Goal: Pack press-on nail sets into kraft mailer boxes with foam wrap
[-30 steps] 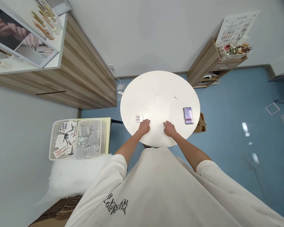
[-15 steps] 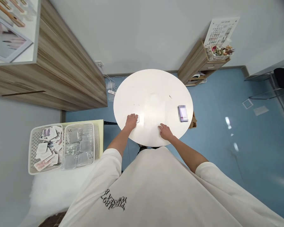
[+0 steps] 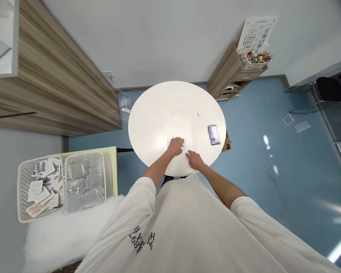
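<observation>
My left hand is over the white round table near its front middle. Its fingers hold a small white card with dark marks, which sticks out on the right side of the fingers; most of it is hidden. Just to the right and slightly nearer to me, my right hand rests on the tabletop with its fingers apart and nothing in them. A narrow gap separates its fingertips from the card.
A blurred-out purple phone-like object lies on the table's right side, a thin dark item farther back. At left, a white basket holds several cards beside a bin of clear boxes. A wooden cabinet stands behind.
My left hand has moved right across the table together with the small white card, closer to my right hand. The right hand stays at nearly the same spot. The view has shifted slightly.
</observation>
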Demonstrator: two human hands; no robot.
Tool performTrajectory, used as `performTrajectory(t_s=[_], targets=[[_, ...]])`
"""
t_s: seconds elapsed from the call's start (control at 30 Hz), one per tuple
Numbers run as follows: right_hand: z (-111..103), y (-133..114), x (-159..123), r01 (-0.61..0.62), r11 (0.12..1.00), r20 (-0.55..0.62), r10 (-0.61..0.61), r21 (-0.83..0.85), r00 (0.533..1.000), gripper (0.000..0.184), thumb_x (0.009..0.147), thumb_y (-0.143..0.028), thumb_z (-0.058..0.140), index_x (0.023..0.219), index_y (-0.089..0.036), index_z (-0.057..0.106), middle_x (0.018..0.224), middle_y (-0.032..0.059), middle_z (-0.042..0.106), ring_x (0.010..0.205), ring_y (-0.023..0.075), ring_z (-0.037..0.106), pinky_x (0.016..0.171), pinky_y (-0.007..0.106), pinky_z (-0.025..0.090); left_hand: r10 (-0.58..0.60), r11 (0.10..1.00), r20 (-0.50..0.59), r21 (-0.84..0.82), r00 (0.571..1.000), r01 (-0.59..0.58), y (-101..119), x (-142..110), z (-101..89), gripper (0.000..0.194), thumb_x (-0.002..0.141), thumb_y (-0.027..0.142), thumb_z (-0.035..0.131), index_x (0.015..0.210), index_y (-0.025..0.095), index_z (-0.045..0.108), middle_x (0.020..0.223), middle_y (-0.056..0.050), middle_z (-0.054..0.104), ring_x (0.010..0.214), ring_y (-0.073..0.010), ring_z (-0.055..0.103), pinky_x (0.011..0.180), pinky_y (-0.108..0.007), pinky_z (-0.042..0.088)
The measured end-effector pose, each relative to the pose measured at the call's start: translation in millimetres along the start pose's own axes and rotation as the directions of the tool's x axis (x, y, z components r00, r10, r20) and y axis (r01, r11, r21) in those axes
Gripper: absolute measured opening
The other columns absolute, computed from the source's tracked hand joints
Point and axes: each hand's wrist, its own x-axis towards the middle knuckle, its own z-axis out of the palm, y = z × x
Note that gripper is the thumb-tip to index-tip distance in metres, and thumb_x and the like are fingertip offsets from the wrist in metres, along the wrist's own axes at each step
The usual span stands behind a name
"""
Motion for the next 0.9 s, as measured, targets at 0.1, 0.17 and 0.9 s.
performTrajectory(t_s=[0.1, 0.17, 0.9], targets=[[2.1, 3.5, -1.4, 0.006, 1.000, -0.010, -0.006, 0.008, 1.000, 0.064, 0.091, -0.014, 0.044, 0.154, -0.018, 0.039, 0.164, 0.0141, 0.028, 0.143, 0.0301, 0.033, 0.111, 0.045, 0.032, -0.039, 0.999, 0.009, 0.005, 0.999, 0.039, 3.1, 5.6, 8.3, 0.056, 0.082, 0.021, 0.063, 0.135, 0.022, 0.045, 0.139, -0.014, 0.049, 0.140, -0.0331, 0.037, 0.121, -0.052, 0.014], [3.8, 5.9, -1.5, 0.014, 1.000, -0.026, -0.014, 0.013, 1.000, 0.065, 0.090, -0.012, 0.045, 0.154, -0.019, 0.040, 0.164, 0.0131, 0.029, 0.142, 0.0296, 0.034, 0.111, 0.044, 0.033, -0.063, 0.998, -0.003, 0.014, 0.998, 0.063, 1.1, 6.1, 11.8, 0.056, 0.083, 0.020, 0.062, 0.136, 0.022, 0.045, 0.141, -0.014, 0.049, 0.141, -0.0340, 0.035, 0.122, -0.054, 0.010], [10.9, 19.9, 20.2, 0.149, 0.988, -0.096, -0.153, -0.045, 0.984, 0.044, 0.090, -0.007, 0.041, 0.128, -0.012, 0.062, 0.135, 0.0205, 0.055, 0.110, 0.0336, 0.050, 0.096, 0.044, 0.036, -0.213, 0.975, -0.013, 0.056, 0.977, 0.214, -7.5, -12.5, 8.9, 0.064, 0.087, 0.022, 0.057, 0.147, 0.021, 0.035, 0.167, -0.016, 0.018, 0.145, -0.0360, 0.037, 0.117, -0.051, 0.024]])
